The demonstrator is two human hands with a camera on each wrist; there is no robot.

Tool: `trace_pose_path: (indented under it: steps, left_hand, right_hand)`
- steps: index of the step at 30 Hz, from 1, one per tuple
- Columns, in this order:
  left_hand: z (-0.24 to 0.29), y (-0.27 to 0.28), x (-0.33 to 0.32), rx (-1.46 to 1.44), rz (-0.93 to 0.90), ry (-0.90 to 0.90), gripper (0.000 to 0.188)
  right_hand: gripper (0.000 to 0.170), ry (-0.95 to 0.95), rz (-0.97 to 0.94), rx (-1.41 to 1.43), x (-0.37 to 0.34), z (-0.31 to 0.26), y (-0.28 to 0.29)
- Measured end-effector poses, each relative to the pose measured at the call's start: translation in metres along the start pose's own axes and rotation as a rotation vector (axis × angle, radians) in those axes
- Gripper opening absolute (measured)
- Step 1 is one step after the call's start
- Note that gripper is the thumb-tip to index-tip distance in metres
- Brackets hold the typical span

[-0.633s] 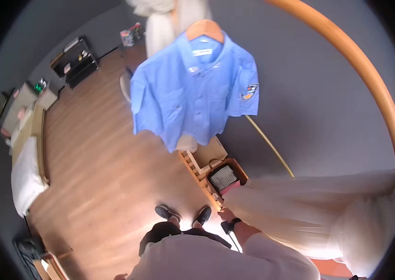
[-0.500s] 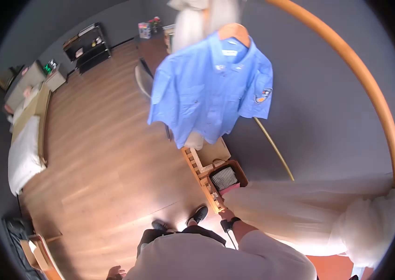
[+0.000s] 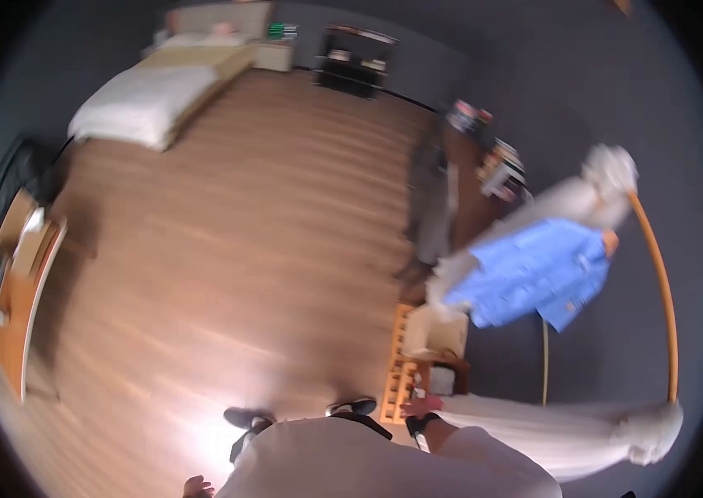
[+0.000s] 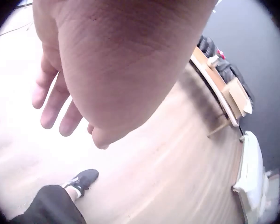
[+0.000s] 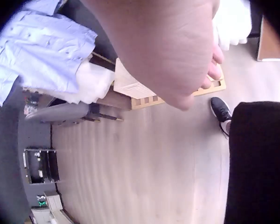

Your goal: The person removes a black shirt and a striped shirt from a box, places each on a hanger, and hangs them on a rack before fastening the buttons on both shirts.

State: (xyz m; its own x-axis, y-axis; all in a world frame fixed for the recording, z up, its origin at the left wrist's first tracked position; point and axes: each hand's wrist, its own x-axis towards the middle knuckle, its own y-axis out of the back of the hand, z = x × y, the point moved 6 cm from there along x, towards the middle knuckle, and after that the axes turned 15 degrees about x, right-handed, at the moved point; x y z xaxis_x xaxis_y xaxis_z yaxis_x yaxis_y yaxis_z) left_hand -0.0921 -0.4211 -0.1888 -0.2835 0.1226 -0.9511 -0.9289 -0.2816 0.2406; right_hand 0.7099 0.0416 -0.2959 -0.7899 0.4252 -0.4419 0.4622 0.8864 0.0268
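My left hand (image 3: pixel 199 486) hangs at my side with its fingers loosely bent and nothing in them. The same hand (image 4: pixel 126 70) fills the upper part of the left wrist view, over the floor. On the other side, my right hand (image 3: pixel 424 405) is low beside the slatted wooden rack (image 3: pixel 396 383). Its palm side (image 5: pixel 168 51) shows in the right wrist view, fingertips relaxed and nothing held. A blue short-sleeved shirt (image 3: pixel 534 270) hangs from the curved wooden rail (image 3: pixel 659 286), out of reach of both hands.
White sheer drapes (image 3: pixel 534 423) hang by the rail. A cardboard box (image 3: pixel 436 334) sits on the rack. Farther off are a desk (image 3: pixel 472 187), a bed (image 3: pixel 148 95) and a black shelf unit (image 3: pixel 353 62). A wooden table (image 3: pixel 24 315) stands at left.
The head view has swung left, so the shirt and rail appear lower and farther right. More of the bed and floor shows. Both hands stay low and hold nothing.
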Motion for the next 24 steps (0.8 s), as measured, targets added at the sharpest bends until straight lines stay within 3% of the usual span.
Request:
trace_pose_path:
  steps: [1, 2, 4, 5, 6, 7, 8, 10, 13, 15, 16, 17, 20, 24]
  left_hand:
    - [-0.034, 0.012, -0.002, -0.103, -0.006, 0.059, 0.028]
    - [-0.067, 0.022, -0.002, -0.200, -0.016, 0.107, 0.033]
    - [-0.111, 0.041, -0.001, -0.335, -0.033, 0.153, 0.046]
    - [-0.120, 0.054, 0.000, -0.167, -0.005, 0.026, 0.044]
    - [-0.143, 0.060, 0.014, -0.537, 0.007, 0.254, 0.044]
    - [-0.143, 0.075, 0.016, -0.438, 0.038, 0.282, 0.042]
    - [-0.141, 0.088, 0.018, -0.445, 0.048, 0.219, 0.039]
    - [-0.130, 0.117, 0.041, -0.431, 0.069, 0.089, 0.032]
    - [-0.095, 0.159, 0.064, -0.480, 0.130, 0.002, 0.036]
    - [-0.048, 0.191, 0.060, -0.449, 0.184, -0.032, 0.040]
    - [-0.028, 0.206, 0.056, -0.499, 0.183, -0.053, 0.040]
    - [-0.014, 0.219, 0.056, -0.536, 0.196, -0.070, 0.038]
    - [0.012, 0.252, 0.056, -0.546, 0.261, -0.096, 0.035]
    - [-0.010, 0.276, 0.052, -0.655, 0.275, 0.038, 0.037]
  right_hand:
    - [0.034, 0.173, -0.153, -0.034, 0.011, -0.020, 0.003]
    - [0.034, -0.056, -0.183, 0.353, 0.032, -0.047, -0.011]
    - [0.033, -0.517, 0.066, 1.276, 0.066, -0.104, -0.034]
    - [0.031, -0.604, 0.356, 0.852, 0.087, -0.153, -0.045]
    - [0.029, -0.782, 0.599, 0.431, 0.101, -0.216, -0.057]
    - [0.028, -0.627, 0.264, 0.739, 0.126, -0.239, -0.062]
    - [0.025, -0.717, 0.181, 0.505, 0.152, -0.198, -0.052]
    - [0.024, -0.772, 0.310, 0.782, 0.196, -0.210, -0.061]
    - [0.024, -0.716, 0.317, 0.428, 0.263, -0.280, -0.087]
    - [0.009, -0.883, -0.049, 1.040, 0.306, -0.312, -0.118]
    - [0.019, -0.955, -0.246, 1.342, 0.329, -0.335, -0.131]
    - [0.021, -0.895, 0.153, 0.512, 0.347, -0.349, -0.121]
    - [0.021, -0.832, -0.159, 0.070, 0.430, -0.356, -0.121]
    - [0.027, -0.828, -0.313, -0.310, 0.601, -0.392, -0.130]
